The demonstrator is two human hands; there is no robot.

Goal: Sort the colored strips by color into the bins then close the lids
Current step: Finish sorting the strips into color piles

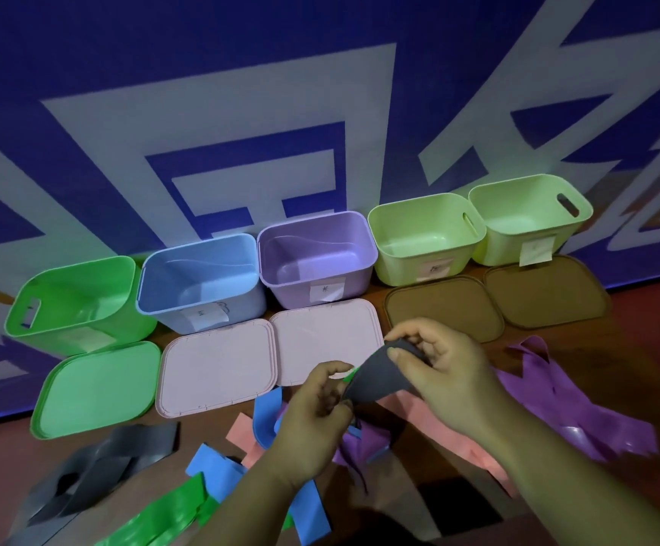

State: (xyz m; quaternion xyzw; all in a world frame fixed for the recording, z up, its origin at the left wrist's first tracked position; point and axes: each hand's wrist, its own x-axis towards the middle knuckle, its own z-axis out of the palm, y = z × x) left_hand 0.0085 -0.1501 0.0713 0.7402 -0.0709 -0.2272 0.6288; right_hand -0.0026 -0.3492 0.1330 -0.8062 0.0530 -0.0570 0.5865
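Note:
My right hand (444,366) pinches the top of a grey strip (379,378) lifted above the pile, and my left hand (314,413) grips its lower edge. Five open bins line the wall: a green bin (84,305), a blue bin (198,305), a purple bin (316,285) and two light-green bins (419,266) (525,242). Each has a lid flat in front: a green lid (96,388), two pink lids (218,372) (320,333), two brown lids (442,309) (545,293). Loose strips lie near me: grey strips (96,466), green strips (163,514), blue strips (214,466), pink strips (450,431), purple strips (580,411).
A blue wall with large white lettering (222,124) rises right behind the bins. The surface is a reddish-brown floor (636,348). A dark square patch (454,506) lies under my right forearm.

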